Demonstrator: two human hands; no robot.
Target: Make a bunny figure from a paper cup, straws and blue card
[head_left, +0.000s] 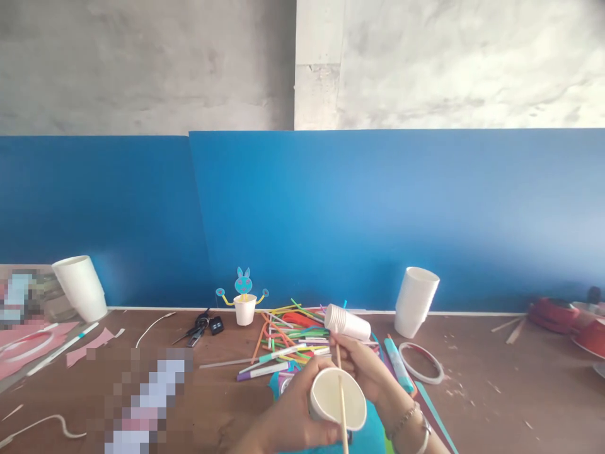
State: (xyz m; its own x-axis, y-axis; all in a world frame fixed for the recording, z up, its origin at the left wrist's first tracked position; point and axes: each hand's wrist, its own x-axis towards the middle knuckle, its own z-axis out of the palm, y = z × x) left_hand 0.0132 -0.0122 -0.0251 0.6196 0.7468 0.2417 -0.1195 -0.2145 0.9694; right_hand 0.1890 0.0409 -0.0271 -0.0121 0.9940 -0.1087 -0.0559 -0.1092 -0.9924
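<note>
My left hand is wrapped round a white paper cup, its open mouth tilted toward me. A thin pale wooden stick crosses the cup's mouth, running from the far rim down past the near one. My right hand, with bracelets at the wrist, pinches the stick's far end just beyond the cup. Blue sheets lie beneath both hands. Just past my hands are a toppled stack of small white cups and a heap of colourful straws and sticks.
A cup with a blue rabbit figure stands by the blue partition. Keys lie left of it. Cup stacks stand left and right. Tape and markers lie right; pink paper lies left.
</note>
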